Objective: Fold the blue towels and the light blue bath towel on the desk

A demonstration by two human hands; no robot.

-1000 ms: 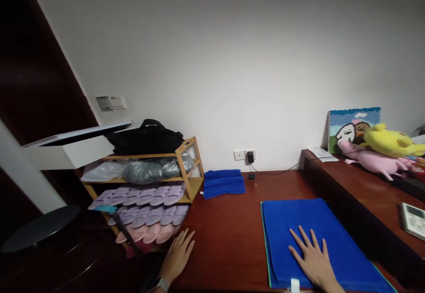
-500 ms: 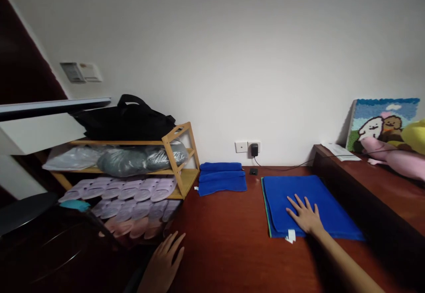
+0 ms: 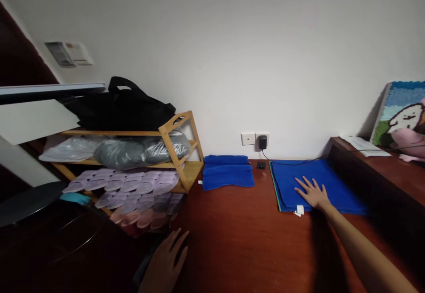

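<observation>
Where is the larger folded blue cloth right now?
In the head view, the larger folded blue cloth lies right of centre against the wall, under the right hand.

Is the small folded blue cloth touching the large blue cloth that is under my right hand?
Apart. The head view shows a strip of bare red-brown table between the small cloth and the large cloth.

Pink plush toy (image 3: 407, 139), cut off rightward
</observation>
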